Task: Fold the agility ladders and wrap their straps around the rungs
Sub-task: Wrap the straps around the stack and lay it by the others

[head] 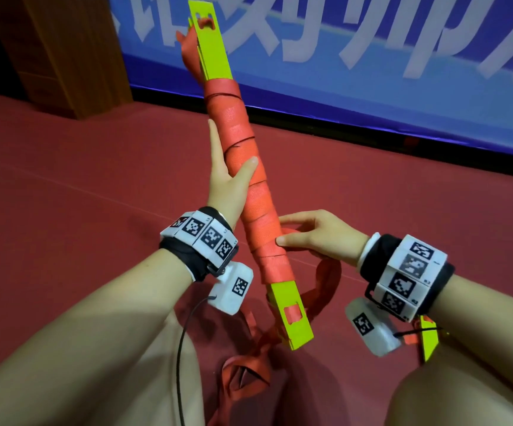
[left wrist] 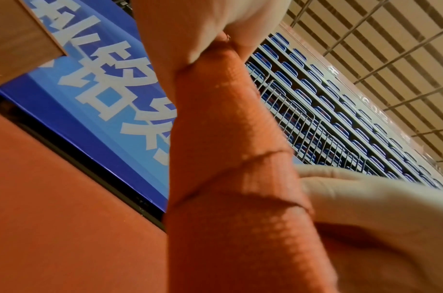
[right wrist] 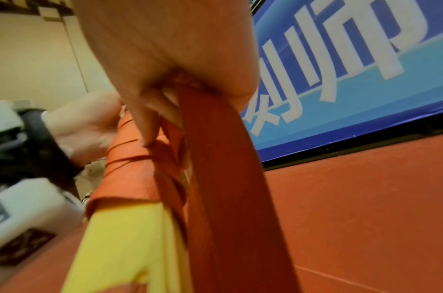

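Observation:
A stack of yellow-green rungs [head: 215,47] stands tilted in front of me, its middle wound with orange strap [head: 249,167]. My left hand [head: 233,172] grips the wound middle, thumb over the front, fingers behind. In the left wrist view the wrapped bundle [left wrist: 230,158] fills the centre with my thumb [left wrist: 366,198] beside it. My right hand [head: 290,233] pinches the strap against the bundle's lower part. The right wrist view shows the free strap [right wrist: 215,158] hanging from those fingers beside the yellow rung ends [right wrist: 130,247]. A slack loop [head: 325,287] drops below the right hand.
More loose orange strap [head: 246,376] lies on the red floor [head: 95,179] between my knees. Another yellow rung [head: 428,336] shows under my right wrist. A blue banner [head: 341,56] runs along the back and a wooden cabinet [head: 64,50] stands at the far left.

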Tool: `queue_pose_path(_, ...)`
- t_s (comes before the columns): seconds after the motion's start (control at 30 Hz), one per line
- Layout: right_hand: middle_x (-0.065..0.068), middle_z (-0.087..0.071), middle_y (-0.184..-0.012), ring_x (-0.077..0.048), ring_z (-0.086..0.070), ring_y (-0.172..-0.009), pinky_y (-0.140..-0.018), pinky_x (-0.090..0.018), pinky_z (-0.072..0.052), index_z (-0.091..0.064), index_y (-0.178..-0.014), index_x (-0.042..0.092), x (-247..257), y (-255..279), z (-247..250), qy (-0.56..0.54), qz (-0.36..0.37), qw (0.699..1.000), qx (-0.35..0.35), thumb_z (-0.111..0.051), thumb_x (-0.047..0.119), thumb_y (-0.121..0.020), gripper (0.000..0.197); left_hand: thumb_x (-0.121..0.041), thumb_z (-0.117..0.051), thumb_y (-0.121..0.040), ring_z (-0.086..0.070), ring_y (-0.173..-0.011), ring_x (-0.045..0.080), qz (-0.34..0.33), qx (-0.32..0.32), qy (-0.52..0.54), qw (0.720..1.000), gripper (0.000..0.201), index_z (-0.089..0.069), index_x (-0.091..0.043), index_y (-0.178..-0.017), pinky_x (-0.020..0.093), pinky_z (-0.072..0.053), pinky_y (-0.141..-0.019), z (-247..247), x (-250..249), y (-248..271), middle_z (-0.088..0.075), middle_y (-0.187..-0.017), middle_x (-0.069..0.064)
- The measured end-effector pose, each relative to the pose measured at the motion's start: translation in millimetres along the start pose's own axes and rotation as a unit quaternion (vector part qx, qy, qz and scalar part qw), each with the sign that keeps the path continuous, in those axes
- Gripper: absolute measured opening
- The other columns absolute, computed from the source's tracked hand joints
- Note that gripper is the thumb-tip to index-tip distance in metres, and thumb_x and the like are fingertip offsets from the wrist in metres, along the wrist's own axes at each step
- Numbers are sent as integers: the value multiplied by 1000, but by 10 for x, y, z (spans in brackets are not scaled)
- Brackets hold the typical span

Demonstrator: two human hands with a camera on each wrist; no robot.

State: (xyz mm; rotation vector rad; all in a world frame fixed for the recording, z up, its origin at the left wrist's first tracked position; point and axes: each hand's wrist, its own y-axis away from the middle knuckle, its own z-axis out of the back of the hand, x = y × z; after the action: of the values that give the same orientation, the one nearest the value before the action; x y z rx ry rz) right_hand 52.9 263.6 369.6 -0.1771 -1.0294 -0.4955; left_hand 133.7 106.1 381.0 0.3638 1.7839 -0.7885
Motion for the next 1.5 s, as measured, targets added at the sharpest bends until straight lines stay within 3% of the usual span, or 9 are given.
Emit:
queue_pose_path(0.07,-8,-74,-96,-21,-68,-81,-82,-47,-55,-71,-105,32,-26,-33,-58,31,3,998,-50,-78,25,-77,30,-13,-61,-90,-37,-140,17,-19,-14,-17,1000,89,-4,-39,-153,38,-32,-116,-10,-18,24,-21,-161,1)
queue_pose_path(0.2,7,-68,-119,-8,-62,-110,-101,-34,-45,-63,-124,21,18,-15,-206,153,68,976,-139,-72,28,-82,43,-15,-60,-89,-34,-141,12,-26,-55,-12,998,88,-3,-32,-155,38,-30,-117,43,55,-63,-17,-161,-3)
queue_pose_path(0.37,2,-62,-122,-18,-62,-106,-91,-37,-50,-36,-144,25,63,15,-360,263,32,957,-118,-71,61,-70,89,-9,-42,-97,-39,-133,16,106,-86,111,984,74,-4,-35,-155,34,-32,-112,87,-5,-122,-26,-156,-2)
queue_pose_path(0.73,-5,-67,-110,-14,-65,-94,-89,-36,-54,-56,-126,19,25,-4,-241,-146,63,987,40,-73,9,-80,50,-17,-72,-79,-60,-104,29,37,71,93,992,105,-1,-50,-149,41,-56,-78,226,43,-187,-33,-152,21)
queue_pose_path(0.87,-4,-69,-112,-12,-65,-99,-91,-29,-52,-61,-122,18,60,-27,-234,-124,66,988,62,-72,14,-78,45,-31,-83,-70,-46,-126,51,36,40,66,996,99,-21,-59,-141,64,-45,-97,232,80,-186,-33,-154,12)
queue_pose_path(1.13,-17,-52,-71,-11,-41,-41,-38,-18,-33,-66,-83,8,108,-129,-93,-109,-39,992,47,-61,46,-81,38,-19,-74,-74,-57,-110,39,43,48,71,995,104,-9,-45,-151,61,-50,-93,271,49,-255,-34,-152,16)
queue_pose_path(1.27,-4,-55,-49,-10,-48,-37,-40,-18,-38,-55,-79,7,86,-140,-84,-43,-44,997,47,-60,14,-93,16,-15,-70,-78,-57,-116,25,30,83,12,996,102,-5,-38,-153,54,-51,-96,287,38,-242,-36,-153,3)
queue_pose_path(1.43,-1,-66,-59,-10,-61,-45,-51,-14,-44,-60,-84,12,152,-147,-170,179,31,982,-43,-58,6,-90,9,-6,-65,-89,-49,-115,-13,-25,53,-66,996,98,4,-26,-155,21,-42,-104,281,98,-247,-25,-149,-14)
queue_pose_path(1.5,-1,-66,-56,-3,-58,-44,-56,-15,-45,-64,-87,11,169,-149,-205,217,42,972,-80,-56,6,-89,10,-8,-66,-88,-36,-134,-2,-49,4,-86,995,98,4,-24,-156,22,-30,-113,255,100,-222,-20,-157,-7)
